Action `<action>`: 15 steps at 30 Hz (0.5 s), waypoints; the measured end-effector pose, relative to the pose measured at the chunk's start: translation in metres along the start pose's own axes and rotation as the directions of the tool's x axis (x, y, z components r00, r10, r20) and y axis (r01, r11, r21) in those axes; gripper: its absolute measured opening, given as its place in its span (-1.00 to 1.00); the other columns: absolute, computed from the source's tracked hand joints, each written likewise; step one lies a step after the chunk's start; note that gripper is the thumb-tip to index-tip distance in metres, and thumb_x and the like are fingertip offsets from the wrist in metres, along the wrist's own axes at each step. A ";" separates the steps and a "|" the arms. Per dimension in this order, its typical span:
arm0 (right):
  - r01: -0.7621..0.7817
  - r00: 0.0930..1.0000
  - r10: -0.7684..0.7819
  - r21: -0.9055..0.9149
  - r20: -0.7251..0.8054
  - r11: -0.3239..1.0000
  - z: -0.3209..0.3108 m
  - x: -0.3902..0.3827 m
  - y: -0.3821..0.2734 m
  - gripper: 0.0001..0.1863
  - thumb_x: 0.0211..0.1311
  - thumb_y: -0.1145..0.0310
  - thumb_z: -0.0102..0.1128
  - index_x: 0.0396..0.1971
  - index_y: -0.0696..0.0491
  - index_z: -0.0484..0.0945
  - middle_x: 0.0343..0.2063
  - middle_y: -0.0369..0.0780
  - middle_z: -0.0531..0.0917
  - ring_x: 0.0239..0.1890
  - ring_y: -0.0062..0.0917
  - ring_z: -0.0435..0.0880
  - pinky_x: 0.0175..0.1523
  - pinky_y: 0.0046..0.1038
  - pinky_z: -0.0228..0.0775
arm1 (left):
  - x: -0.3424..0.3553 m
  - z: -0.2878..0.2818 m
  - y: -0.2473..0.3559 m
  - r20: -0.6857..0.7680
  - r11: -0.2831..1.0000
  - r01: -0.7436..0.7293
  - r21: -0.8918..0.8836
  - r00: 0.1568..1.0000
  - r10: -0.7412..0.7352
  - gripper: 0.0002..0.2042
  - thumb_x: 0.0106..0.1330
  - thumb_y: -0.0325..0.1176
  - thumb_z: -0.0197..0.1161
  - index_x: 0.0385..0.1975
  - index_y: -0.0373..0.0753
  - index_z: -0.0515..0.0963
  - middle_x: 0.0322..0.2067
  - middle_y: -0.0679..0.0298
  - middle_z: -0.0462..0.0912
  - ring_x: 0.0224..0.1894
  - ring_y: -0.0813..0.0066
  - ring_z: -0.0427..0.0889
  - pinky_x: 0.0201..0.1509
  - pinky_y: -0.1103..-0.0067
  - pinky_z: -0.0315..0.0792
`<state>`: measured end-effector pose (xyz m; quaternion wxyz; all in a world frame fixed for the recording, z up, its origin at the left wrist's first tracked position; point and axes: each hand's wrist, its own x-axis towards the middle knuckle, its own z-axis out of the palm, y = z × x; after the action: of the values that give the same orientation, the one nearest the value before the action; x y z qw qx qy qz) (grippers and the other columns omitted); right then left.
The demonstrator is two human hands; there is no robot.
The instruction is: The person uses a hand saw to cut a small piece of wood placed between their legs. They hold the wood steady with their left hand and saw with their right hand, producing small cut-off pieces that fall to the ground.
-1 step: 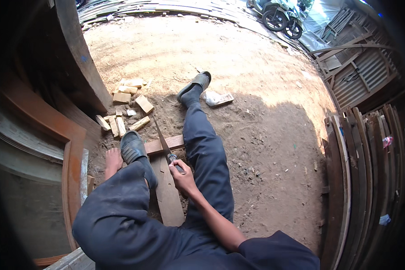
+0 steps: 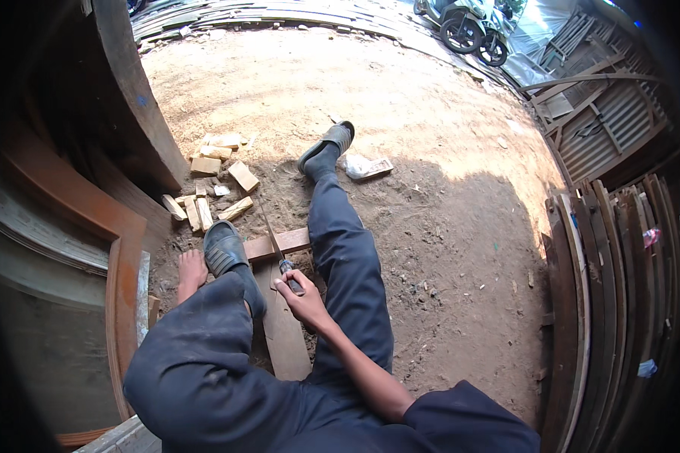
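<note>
My right hand (image 2: 304, 299) is closed around the dark handle of a handsaw (image 2: 270, 232). The saw's thin blade points away and crosses a reddish wooden bar (image 2: 289, 241). This bar lies crosswise over a flat plank (image 2: 285, 340), under my slippered left foot (image 2: 225, 248). My left hand (image 2: 192, 269) is left of that foot, in line with the bar. Its fingers bend downward, and whatever they grip is hidden. The bar's right end reaches my right shin.
Several cut wood blocks (image 2: 243, 175) lie beyond my left foot. A wooden frame (image 2: 121, 249) stands close on the left, and upright boards (image 2: 582, 287) line the right. A white plastic bag (image 2: 361, 165) sits near my right foot; motorbikes (image 2: 462, 32) stand far off.
The saw blade has turned slightly, so it looks narrower, and its handle has shifted a little toward me. My left hand and foot stay in place.
</note>
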<state>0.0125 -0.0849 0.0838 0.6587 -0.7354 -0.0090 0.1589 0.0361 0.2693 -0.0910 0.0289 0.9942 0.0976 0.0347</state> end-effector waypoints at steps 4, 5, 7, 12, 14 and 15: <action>0.032 0.999 -0.032 -0.016 0.001 0.999 -0.011 -0.065 -0.022 -0.82 0.27 0.30 0.19 -0.33 0.10 0.48 -0.56 -0.30 0.47 -0.47 -0.75 0.40 -0.30 -0.59 0.33 | -0.009 0.010 -0.014 0.075 0.997 0.059 0.048 0.995 -0.063 -0.76 0.38 -0.25 -0.04 -0.21 -0.30 0.47 -0.19 0.02 0.53 -0.04 0.09 0.46 0.14 0.27 0.26; -0.038 0.999 0.039 -0.049 0.022 0.998 -0.020 -0.083 -0.014 -0.83 0.27 0.31 0.19 -0.32 0.10 0.49 -0.55 -0.29 0.48 -0.45 -0.76 0.42 -0.29 -0.60 0.33 | -0.004 0.008 -0.008 0.092 0.998 0.046 0.040 0.995 -0.049 -0.76 0.37 -0.25 -0.03 -0.21 -0.30 0.47 -0.18 0.02 0.53 -0.04 0.09 0.46 0.15 0.27 0.25; -0.029 0.998 0.032 -0.070 0.046 0.997 -0.024 -0.092 0.000 -0.85 0.28 0.33 0.18 -0.33 0.10 0.49 -0.56 -0.30 0.48 -0.46 -0.77 0.41 -0.30 -0.61 0.32 | -0.002 0.006 -0.001 0.104 0.999 0.044 0.022 0.994 -0.046 -0.76 0.36 -0.26 -0.01 -0.20 -0.30 0.46 -0.18 0.01 0.53 -0.03 0.08 0.45 0.16 0.27 0.25; -0.015 1.000 0.015 0.017 -0.027 1.000 -0.010 -0.031 0.006 -0.86 0.30 0.35 0.14 -0.32 0.11 0.49 -0.57 -0.31 0.47 -0.49 -0.78 0.40 -0.34 -0.63 0.31 | -0.002 -0.001 0.002 0.080 0.999 0.047 -0.002 0.996 -0.047 -0.76 0.35 -0.26 -0.01 -0.23 -0.32 0.46 -0.19 0.00 0.53 -0.05 0.08 0.45 0.12 0.26 0.26; -0.110 0.994 0.110 0.049 0.013 0.993 -0.007 -0.007 0.000 -0.83 0.31 0.32 0.13 -0.30 0.12 0.49 -0.55 -0.28 0.48 -0.45 -0.75 0.42 -0.30 -0.60 0.33 | 0.007 -0.003 -0.001 0.099 0.998 0.056 0.008 0.993 -0.057 -0.76 0.36 -0.26 -0.02 -0.24 -0.32 0.46 -0.20 0.00 0.53 -0.05 0.08 0.45 0.11 0.25 0.26; -0.035 0.999 0.035 0.026 0.001 0.999 -0.006 -0.006 -0.002 -0.83 0.31 0.32 0.13 -0.30 0.12 0.49 -0.55 -0.28 0.49 -0.45 -0.74 0.42 -0.29 -0.59 0.33 | 0.007 -0.004 -0.003 0.090 0.998 0.058 0.007 0.994 -0.058 -0.76 0.36 -0.26 -0.02 -0.24 -0.32 0.46 -0.20 0.00 0.53 -0.06 0.07 0.45 0.11 0.25 0.26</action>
<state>0.0086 -0.0921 0.0876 0.6654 -0.7267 0.0059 0.1707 0.0418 0.2736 -0.0864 0.0320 0.9916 0.1250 -0.0110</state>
